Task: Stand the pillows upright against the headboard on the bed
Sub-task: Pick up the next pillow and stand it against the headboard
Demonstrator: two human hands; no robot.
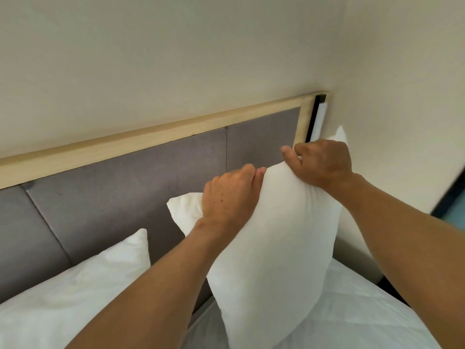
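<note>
Hands (227,195) (323,162) grip upright pillow (274,248) beside second pillow (83,280), before headboard (125,192).

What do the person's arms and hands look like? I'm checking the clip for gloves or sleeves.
Both forearms are bare as far as the picture shows: no sleeves, no gloves. The left hand and right hand carry no visible rings, watch or bands. A few small dark dots mark the back of the left hand.

No text, label, brand, number or sign can be read anywhere in view; every surface in the picture is plain and unmarked.
</note>
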